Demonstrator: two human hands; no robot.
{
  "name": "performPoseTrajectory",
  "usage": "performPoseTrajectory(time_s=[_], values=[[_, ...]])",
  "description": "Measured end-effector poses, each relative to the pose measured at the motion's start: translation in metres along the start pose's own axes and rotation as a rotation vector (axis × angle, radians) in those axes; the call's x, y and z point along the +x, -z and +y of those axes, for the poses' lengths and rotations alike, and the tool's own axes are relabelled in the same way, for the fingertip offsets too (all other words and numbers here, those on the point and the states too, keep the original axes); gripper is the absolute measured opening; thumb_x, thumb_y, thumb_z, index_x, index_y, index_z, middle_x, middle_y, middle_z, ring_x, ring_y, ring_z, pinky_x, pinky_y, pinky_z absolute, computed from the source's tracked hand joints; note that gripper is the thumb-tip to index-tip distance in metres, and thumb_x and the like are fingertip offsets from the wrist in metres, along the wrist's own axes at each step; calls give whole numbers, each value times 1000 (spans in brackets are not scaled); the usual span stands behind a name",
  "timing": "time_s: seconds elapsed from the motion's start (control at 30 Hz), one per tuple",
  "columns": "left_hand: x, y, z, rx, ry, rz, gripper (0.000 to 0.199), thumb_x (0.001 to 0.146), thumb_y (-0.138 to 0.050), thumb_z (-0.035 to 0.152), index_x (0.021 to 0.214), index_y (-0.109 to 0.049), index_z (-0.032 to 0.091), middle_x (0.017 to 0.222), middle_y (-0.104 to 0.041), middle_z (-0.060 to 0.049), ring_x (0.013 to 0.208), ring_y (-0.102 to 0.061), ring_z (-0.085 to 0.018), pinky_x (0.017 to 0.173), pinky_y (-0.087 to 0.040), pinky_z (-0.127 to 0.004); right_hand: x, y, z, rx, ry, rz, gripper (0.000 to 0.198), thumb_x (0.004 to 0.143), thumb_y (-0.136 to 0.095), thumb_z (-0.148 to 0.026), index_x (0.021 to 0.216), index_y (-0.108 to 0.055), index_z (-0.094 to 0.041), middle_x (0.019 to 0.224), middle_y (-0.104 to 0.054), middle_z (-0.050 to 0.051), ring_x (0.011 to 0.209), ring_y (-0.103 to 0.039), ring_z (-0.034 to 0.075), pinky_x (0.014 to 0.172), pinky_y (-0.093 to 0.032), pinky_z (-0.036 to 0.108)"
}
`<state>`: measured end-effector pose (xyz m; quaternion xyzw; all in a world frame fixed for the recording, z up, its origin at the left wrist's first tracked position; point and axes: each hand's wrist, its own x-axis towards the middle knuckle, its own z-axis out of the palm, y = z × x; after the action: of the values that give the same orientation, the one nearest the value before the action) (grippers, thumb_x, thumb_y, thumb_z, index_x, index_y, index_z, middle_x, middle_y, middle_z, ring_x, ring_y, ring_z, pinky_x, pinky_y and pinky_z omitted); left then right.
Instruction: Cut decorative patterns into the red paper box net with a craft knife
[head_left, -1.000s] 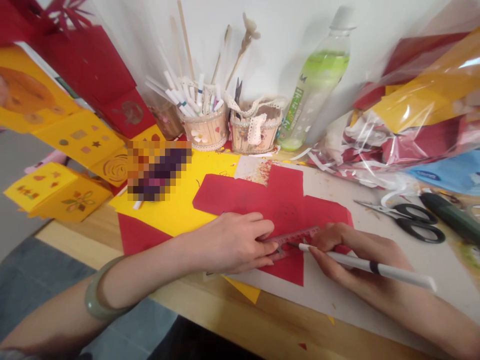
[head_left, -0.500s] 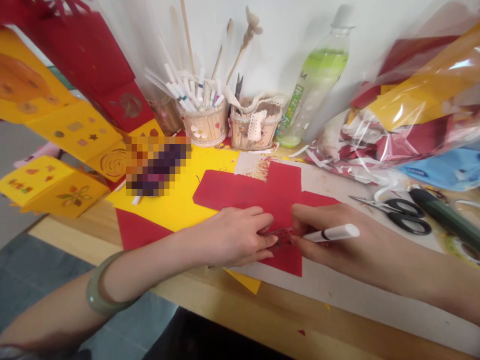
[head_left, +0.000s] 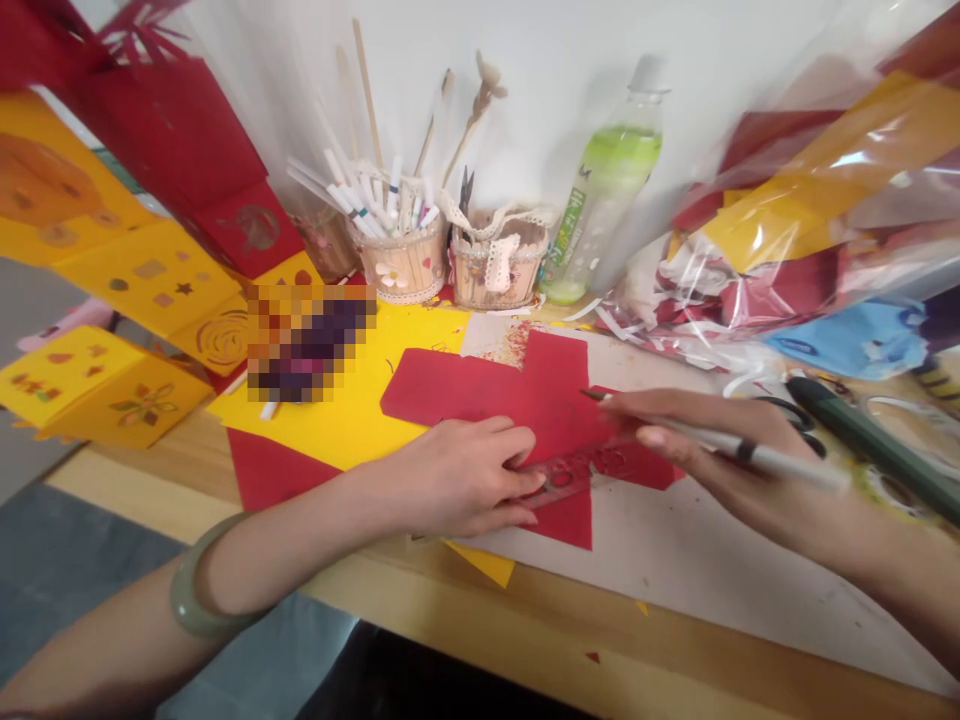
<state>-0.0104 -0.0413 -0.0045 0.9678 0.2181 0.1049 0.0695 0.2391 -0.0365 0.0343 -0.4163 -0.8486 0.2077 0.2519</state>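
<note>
My left hand is pinned down on a clear stencil ruler with cut-out shapes, its fingers curled over the near end. Under the ruler lies a red cross-shaped piece of card. My right hand grips a white felt-tip pen, blurred by motion, with its dark tip lifted just above the card. Yellow paper and a grey board lie under the card.
Along the wall stand a pot of markers, a lace-trimmed pot and a green drink bottle. Scissors, partly hidden, and a dark green tool lie right. Paper boxes stack left; a plastic bag fills the back right.
My right hand has moved up and right with the pen, off the stencil ruler, whose cut-outs now show. My left hand keeps its place on the ruler.
</note>
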Motion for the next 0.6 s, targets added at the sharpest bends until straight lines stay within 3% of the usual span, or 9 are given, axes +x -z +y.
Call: performPoseTrajectory(time_s=[0.1,0.17,0.37,0.47,0.6], values=[[-1,2,-1,18,-11,34,32,88,-54,39,109,-61,16,91,-56,-5,76,-51,-17,60,-45,-28,-16,-6,15,-72,111,-192,30,86,-58,-32,114,-60,-22,112,-67,10,107,-61,27,86,-51,42],[-2,2,-2,39,-3,104,29,88,-53,30,111,-59,14,92,-59,-5,79,-55,-18,60,-47,-28,-23,-14,19,-62,130,-187,29,85,-60,-30,112,-57,-22,111,-67,11,105,-61,26,85,-51,42],[-2,1,-4,133,9,386,27,92,-46,22,117,-52,13,95,-63,-6,84,-59,-14,62,-50,-23,-28,-24,23,-12,64,32,9,87,-55,-25,95,-58,-22,88,-67,5,77,-66,19,67,-53,31],[-1,5,-7,231,-11,595,27,89,-52,17,117,-52,15,93,-62,-5,84,-59,-14,71,-52,-26,-31,-19,29,-34,53,176,6,88,-52,-24,89,-58,-23,86,-68,5,76,-66,19,68,-51,32],[-4,17,-8,283,95,830,31,86,-52,7,114,-55,20,92,-61,-4,87,-59,-14,75,-52,-30,-40,-4,34,-69,7,367,4,88,-52,-23,88,-54,-26,88,-65,5,83,-64,23,75,-49,39]])
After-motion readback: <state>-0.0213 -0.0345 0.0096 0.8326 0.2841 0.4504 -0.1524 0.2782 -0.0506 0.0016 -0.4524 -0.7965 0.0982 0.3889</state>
